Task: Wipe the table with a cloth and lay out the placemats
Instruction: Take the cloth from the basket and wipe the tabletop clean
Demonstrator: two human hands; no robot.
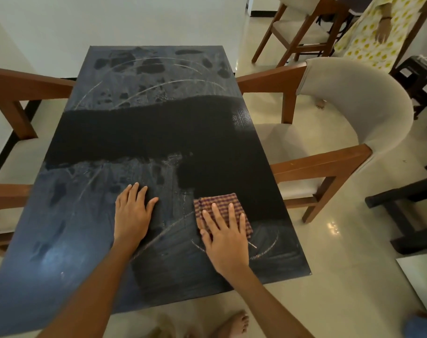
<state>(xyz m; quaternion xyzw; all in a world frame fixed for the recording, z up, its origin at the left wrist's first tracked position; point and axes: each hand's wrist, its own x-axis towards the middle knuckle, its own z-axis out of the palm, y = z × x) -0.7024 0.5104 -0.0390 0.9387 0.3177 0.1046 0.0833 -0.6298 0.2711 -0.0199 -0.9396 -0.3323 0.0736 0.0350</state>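
Head view, one frame. A dark rectangular table (pixel 144 123) is seen from its near end, with both bare hands laid on the top.

Right hand (pixel 226 236): placed flat, palm down, on a folded checked cloth (pixel 219 203) (maroon and tan weave). The fingers are straight and slightly spread, pressing on the cloth rather than curled round it; the far half of the cloth shows beyond the fingertips. The cloth lies on the near right part of the tabletop, close to the right edge.

Left hand (pixel 132 211): laid flat, palm down, directly on the bare tabletop, just left of the cloth and not touching it. Fingers are extended and held close together, the thumb set apart to the right. Nothing is held.

Tabletop surface: a greyish film with pale arc-shaped streaks is seen over the far end and the near left part. A matt black band runs across the middle from the left edge to the right edge, and a black patch reaches down from it to the cloth on the right side.

Surroundings: a wooden armchair (pixel 341 113) with a pale cushioned back stands at the right side of the table; wooden chair arms (pixel 20 86) are seen at the left side. A second person in a yellow-patterned garment (pixel 375 37) is partly in view at top right (only the body and one hand show). Bare feet (pixel 232 323) are visible on the pale floor below the near table edge.
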